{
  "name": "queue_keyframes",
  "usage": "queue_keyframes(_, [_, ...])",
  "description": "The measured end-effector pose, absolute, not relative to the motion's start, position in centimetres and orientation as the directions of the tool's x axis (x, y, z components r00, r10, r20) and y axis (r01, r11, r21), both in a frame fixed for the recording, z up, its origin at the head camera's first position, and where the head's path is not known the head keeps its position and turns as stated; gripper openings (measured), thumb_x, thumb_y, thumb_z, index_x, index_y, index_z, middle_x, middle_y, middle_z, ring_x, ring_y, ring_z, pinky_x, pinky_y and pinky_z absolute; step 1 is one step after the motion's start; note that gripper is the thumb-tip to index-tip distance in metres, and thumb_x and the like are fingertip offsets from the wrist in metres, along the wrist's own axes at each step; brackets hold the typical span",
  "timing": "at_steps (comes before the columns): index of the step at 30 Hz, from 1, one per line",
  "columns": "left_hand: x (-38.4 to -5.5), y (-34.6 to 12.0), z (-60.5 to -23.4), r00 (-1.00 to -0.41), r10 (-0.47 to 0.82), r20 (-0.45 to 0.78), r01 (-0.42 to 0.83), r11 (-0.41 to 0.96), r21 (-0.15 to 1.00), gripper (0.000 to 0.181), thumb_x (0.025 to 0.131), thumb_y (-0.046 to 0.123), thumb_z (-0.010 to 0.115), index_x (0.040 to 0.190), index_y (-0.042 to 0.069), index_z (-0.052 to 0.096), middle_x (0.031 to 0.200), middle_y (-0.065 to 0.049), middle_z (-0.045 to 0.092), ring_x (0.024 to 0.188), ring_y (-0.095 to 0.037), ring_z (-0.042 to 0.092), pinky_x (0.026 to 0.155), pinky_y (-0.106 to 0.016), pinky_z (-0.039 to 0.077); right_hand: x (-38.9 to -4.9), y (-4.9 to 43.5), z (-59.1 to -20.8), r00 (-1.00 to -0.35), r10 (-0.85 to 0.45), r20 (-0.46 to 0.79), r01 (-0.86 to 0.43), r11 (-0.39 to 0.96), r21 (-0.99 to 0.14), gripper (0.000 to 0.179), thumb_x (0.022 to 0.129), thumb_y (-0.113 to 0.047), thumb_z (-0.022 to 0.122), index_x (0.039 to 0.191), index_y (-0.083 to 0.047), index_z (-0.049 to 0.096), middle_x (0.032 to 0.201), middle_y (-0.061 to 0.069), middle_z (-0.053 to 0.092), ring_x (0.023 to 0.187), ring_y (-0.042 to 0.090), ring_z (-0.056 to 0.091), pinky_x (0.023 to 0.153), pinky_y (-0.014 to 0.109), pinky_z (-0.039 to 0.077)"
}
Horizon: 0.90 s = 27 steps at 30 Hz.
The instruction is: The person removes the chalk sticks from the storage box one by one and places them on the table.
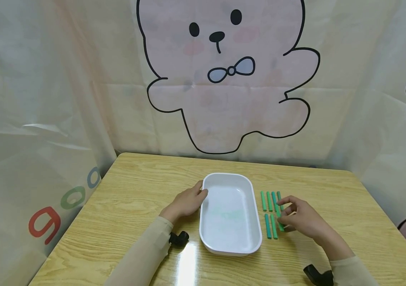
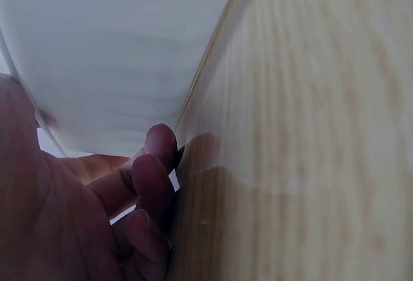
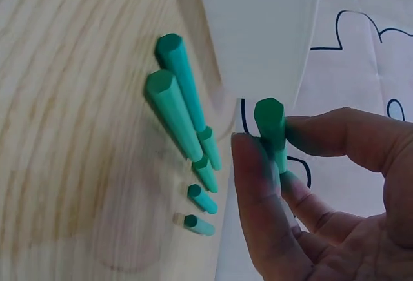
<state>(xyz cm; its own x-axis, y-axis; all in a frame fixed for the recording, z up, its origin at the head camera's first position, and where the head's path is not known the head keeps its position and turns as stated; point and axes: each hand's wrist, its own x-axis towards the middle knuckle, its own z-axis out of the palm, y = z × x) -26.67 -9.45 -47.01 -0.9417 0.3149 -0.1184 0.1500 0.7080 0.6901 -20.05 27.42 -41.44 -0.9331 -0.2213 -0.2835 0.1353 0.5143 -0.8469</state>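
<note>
A white rectangular tray point(image 1: 231, 214) stands on the table, with a pale green smear on its inside bottom. My left hand point(image 1: 187, 201) grips its left side, thumb over the rim, fingers against the outer wall; in the left wrist view the curled fingers point(image 2: 155, 190) are low by the tabletop. On the tray's right, my right hand point(image 1: 301, 218) pinches a green hexagonal stick point(image 3: 271, 123) between thumb and fingertips, raised off the table in the right wrist view. Beside that hand lie several more sticks, including a teal stick point(image 1: 267, 226) and a light green stick point(image 1: 273, 226), in two rows.
The wooden table point(image 1: 153, 174) has its back edge against a hanging cloth point(image 1: 331, 119) printed with a cartoon bear. Black wrist mounts sit at my left cuff point(image 1: 179, 239) and right cuff point(image 1: 318, 275). The sticks lie close to the tray's right wall.
</note>
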Motion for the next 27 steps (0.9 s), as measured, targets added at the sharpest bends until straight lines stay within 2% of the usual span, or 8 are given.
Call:
queue_keyframes(16, [-26.7, -9.4, -47.0, -0.945, 0.302, -0.123, 0.140, 0.715, 0.685, 0.058, 0.109, 0.049, 0.027, 0.161, 0.026, 0.035, 0.149, -0.009, 0.060, 0.127, -0.029, 0.063, 0.105, -0.054, 0.048, -19.9, 27.8, -42.9, -0.949, -0.195, -0.249, 0.074, 0.628, -0.775, 0.054, 0.090, -0.003, 0.067, 0.137, 0.011, 0.047, 0.090, 0.011, 0.059, 0.076, 0.023, 0.064, 0.069, 0.036, 0.059])
queue_keyframes(27, [-26.7, -9.5, -47.0, -0.945, 0.304, -0.123, 0.141, 0.714, 0.685, 0.057, 0.109, 0.050, 0.026, 0.161, 0.026, 0.036, 0.150, -0.009, 0.060, 0.135, -0.032, 0.059, 0.110, -0.055, 0.046, -20.1, 27.4, -43.4, -0.955, -0.169, -0.245, 0.055, 0.707, -0.705, 0.053, 0.087, -0.006, 0.071, 0.134, 0.011, 0.052, 0.086, 0.009, 0.064, 0.070, 0.022, 0.065, 0.059, 0.034, 0.052])
